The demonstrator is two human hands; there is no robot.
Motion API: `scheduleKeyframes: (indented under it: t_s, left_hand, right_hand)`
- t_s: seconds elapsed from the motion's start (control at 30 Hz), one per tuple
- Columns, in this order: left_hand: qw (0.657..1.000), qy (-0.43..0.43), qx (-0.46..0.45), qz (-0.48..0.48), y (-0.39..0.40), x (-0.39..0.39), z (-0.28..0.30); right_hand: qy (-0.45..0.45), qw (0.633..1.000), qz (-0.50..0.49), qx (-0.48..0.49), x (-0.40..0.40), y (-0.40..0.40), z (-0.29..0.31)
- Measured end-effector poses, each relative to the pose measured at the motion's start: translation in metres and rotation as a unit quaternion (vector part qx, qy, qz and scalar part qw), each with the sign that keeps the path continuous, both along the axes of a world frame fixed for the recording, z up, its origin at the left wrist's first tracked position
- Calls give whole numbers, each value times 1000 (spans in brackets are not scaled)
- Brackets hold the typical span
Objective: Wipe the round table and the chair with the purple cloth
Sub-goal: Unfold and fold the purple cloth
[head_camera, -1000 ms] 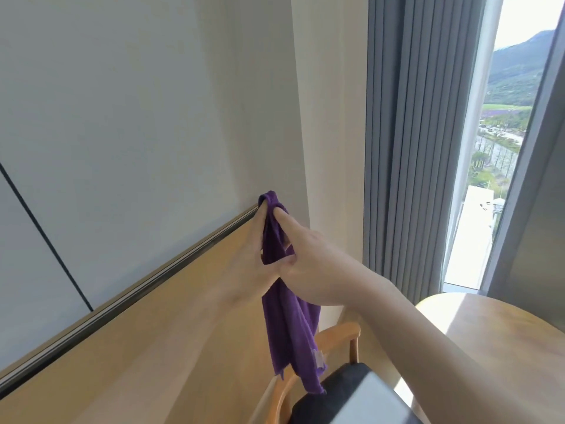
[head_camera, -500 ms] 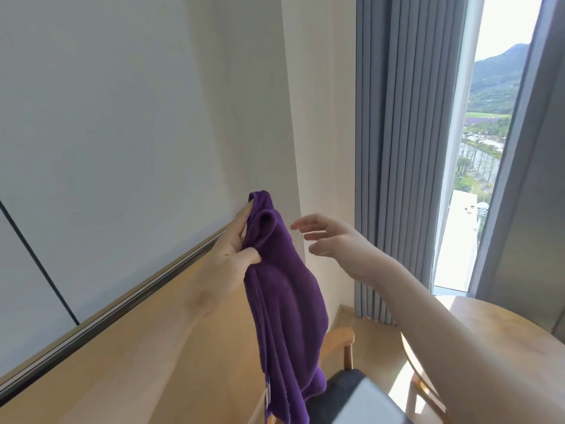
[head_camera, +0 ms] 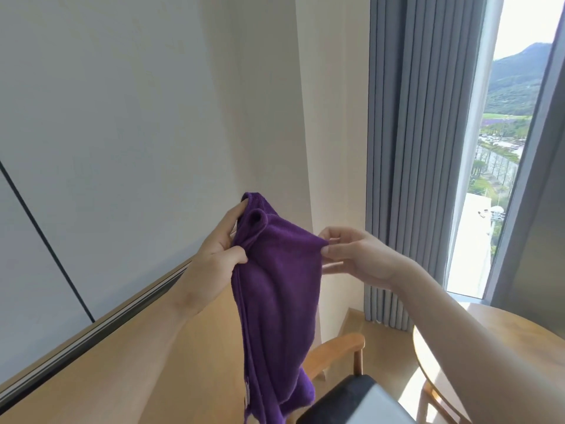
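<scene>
The purple cloth (head_camera: 276, 289) hangs in mid-air in front of me, bunched at its top. My left hand (head_camera: 214, 255) grips the cloth's upper left part with thumb and fingers. My right hand (head_camera: 354, 255) pinches the cloth's right edge between thumb and fingers. Below the cloth stands the wooden chair (head_camera: 336, 353) with a dark seat cushion (head_camera: 339, 396). The round wooden table (head_camera: 434, 341) lies at the lower right, partly hidden by my right forearm.
A white wall with a wooden lower panel (head_camera: 131, 362) runs along the left. Grey curtains (head_camera: 412, 148) hang beside a tall window (head_camera: 489, 179) at the right. Wooden floor shows between chair and table.
My right hand, off the cloth half a second ago, has come back and now pinches its right edge. The cloth is spread a little wider between both hands.
</scene>
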State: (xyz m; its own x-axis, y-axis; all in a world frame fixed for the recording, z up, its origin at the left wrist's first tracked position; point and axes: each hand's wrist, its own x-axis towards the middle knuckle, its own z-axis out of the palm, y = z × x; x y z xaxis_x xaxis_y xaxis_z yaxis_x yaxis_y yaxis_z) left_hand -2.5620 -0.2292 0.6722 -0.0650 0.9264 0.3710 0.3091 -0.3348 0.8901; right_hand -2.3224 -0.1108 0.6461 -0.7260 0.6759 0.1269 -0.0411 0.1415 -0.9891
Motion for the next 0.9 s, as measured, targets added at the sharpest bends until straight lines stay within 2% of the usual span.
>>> scheduleKeyframes:
  t_s: [0.07,0.2,0.3,0.37,0.43,0.5,0.57,0.63,0.77,0.83,0.9]
  left_hand:
    - [1000,17,-10,6,0,-7,-4]
    - [999,35,-3,13,5,-15,-14]
    - [999,-19,4,38,7,-12,-13]
    - [990,-105,-14,93,14,-7,-13]
    - [962,-236,-69,118,25,0,-21]
    - [923,-329,-183,81,30,15,-41]
    - [879,-370,-298,47,27,34,-69]
    - [863,-376,-337,-30,16,50,-90]
    - [882,-368,-271,-114,1,66,-102]
    - [894,-354,-253,-104,-2,70,-98]
    - [896,-367,-233,-91,-3,72,-91]
  right_hand:
    - [53,997,-44,17,6,-1,15]
    - [93,983,-130,96,-5,-9,44]
    - [142,967,-187,98,-20,-17,58]
    - [179,955,-228,61,-26,-18,65]
    - [204,944,-260,14,-31,-14,70]
    - [209,938,-276,-24,-33,-10,72]
    - [183,938,-293,-36,-34,-8,68]
    - [142,937,-317,-39,-32,-9,59]
    - [132,928,-341,-72,-17,-9,43]
    - [164,925,-329,-99,-1,-10,38]
    - [185,932,-275,-149,13,-18,22]
